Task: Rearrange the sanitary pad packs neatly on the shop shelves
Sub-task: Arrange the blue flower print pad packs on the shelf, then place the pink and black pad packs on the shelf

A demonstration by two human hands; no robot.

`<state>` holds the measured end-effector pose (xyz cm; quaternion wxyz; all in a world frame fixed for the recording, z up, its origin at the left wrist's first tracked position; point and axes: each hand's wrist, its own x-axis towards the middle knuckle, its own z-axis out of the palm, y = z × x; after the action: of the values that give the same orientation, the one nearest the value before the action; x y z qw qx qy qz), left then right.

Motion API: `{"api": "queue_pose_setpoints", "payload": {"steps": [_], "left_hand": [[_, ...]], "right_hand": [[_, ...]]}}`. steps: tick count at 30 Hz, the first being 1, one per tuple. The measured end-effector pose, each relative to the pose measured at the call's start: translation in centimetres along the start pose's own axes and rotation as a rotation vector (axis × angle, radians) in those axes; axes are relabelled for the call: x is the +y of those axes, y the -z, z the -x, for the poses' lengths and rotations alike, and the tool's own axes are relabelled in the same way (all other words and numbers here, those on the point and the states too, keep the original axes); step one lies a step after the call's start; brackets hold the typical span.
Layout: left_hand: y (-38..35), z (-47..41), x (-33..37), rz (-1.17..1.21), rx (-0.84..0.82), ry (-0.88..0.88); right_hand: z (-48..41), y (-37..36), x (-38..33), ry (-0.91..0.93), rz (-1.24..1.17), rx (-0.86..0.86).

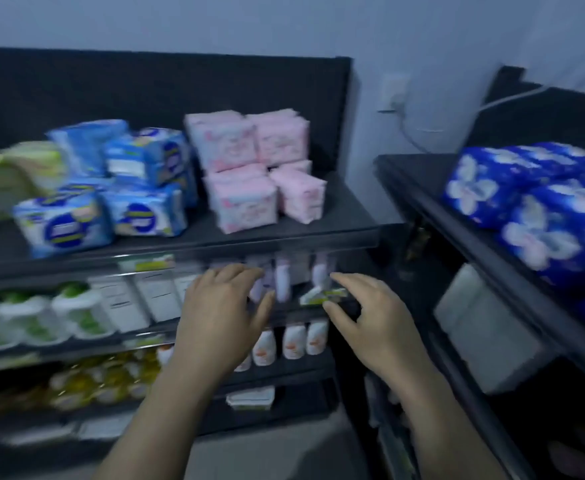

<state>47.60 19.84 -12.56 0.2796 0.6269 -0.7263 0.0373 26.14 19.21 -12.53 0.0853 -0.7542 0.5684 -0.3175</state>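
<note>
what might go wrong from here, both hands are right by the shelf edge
The front light blue pack sits at the lip of the top shelf and could slide off if bumped. The pink packs are stacked two high, so a nudge may topple them. The left hand and right hand hover near small bottles, which could be knocked over.

bare shelf right of pink packs
</note>
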Motion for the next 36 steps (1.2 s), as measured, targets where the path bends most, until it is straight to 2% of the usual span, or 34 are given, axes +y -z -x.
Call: {"api": "queue_pose_setpoints", "payload": {"steps": [9, 15, 19, 28, 36], "left_hand": [[11.2, 10.2, -13.5, -0.181, 0.126, 0.363], [18.6, 15.8, -21.9, -0.281, 0.236, 0.482], [22.8, 18.2, -26.7, -0.33, 0.225, 0.527], [27.2, 21.8, -35.6, -0.362, 0.255, 0.663], [28.7, 20.1, -43.0, -0.415, 0.286, 0.802]], "right_hand": [[-1.4, -10.2, -17.2, 0.31, -0.128, -0.199], [-1.2, -15.7, -29.2, 0.443, -0.193, -0.25], [-0.9, -18.8, -35.4, 0.488, -0.23, -0.273], [-1.7, -25.3, -44.9, 0.57, -0.285, -0.364], [-7.1, -31.8, -51.1, 0.675, -0.313, -0.439]]}}
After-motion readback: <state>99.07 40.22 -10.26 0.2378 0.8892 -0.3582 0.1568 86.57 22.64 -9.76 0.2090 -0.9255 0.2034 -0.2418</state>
